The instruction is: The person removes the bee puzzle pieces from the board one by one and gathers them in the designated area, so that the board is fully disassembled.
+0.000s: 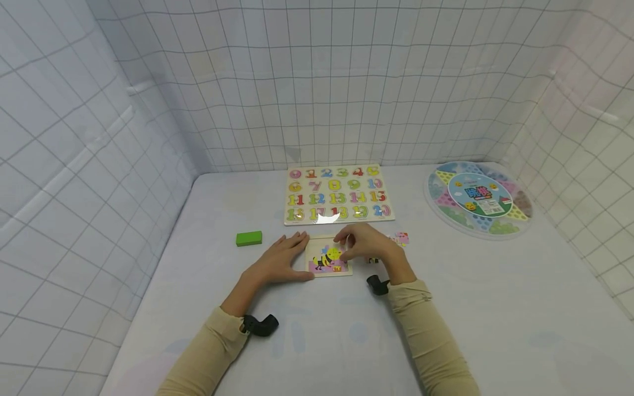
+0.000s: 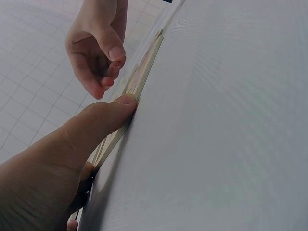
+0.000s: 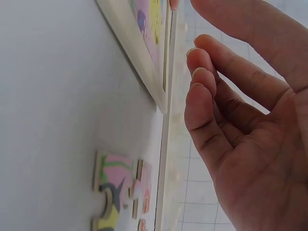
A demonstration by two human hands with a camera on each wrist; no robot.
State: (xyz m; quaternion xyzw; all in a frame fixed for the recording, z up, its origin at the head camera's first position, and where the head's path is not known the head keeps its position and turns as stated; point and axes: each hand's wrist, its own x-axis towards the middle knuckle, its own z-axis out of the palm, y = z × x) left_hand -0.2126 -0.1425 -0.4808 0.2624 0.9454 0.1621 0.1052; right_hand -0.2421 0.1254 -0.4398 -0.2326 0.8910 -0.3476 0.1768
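A small wooden jigsaw board (image 1: pixel 322 237) with a bee picture (image 1: pixel 324 259) lies flat between the two hands. My left hand (image 1: pixel 281 260) rests along its left side, fingers stretched at the far corner and thumb on the near edge. The left wrist view shows that thumb (image 2: pixel 126 99) on the board's rim. Over the board's right part hovers my right hand (image 1: pixel 366 245), thumb and forefinger apart, nothing visible between them. Loose jigsaw pieces (image 3: pixel 115 180) lie beside the board in the right wrist view, partly hidden by the right hand in the head view.
A number puzzle board (image 1: pixel 339 195) lies behind the bee jigsaw. At the left is a green block (image 1: pixel 249 238). A round, star-patterned game board (image 1: pixel 477 199) lies at the back right. Grid-patterned cloth walls (image 1: pixel 327 82) enclose the white table (image 1: pixel 495 308).
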